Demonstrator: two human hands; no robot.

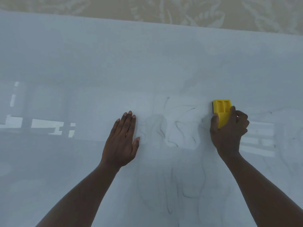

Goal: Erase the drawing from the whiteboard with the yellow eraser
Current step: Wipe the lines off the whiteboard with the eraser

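The whiteboard [82, 63] fills almost the whole head view. Faint grey smears of the drawing [170, 126] lie between my two hands and trail down toward the bottom edge. My right hand [228, 133] grips the yellow eraser [222, 111], which is pressed flat on the board just right of the smears; a dark felt edge shows on its left side. My left hand [123, 141] rests flat on the board left of the smears, fingers together and holding nothing.
A beige patterned surface [180, 10] runs beyond the board's top edge. Bright window-like reflections [41, 125] show on the left of the board, and paler ones [259, 140] on the right.
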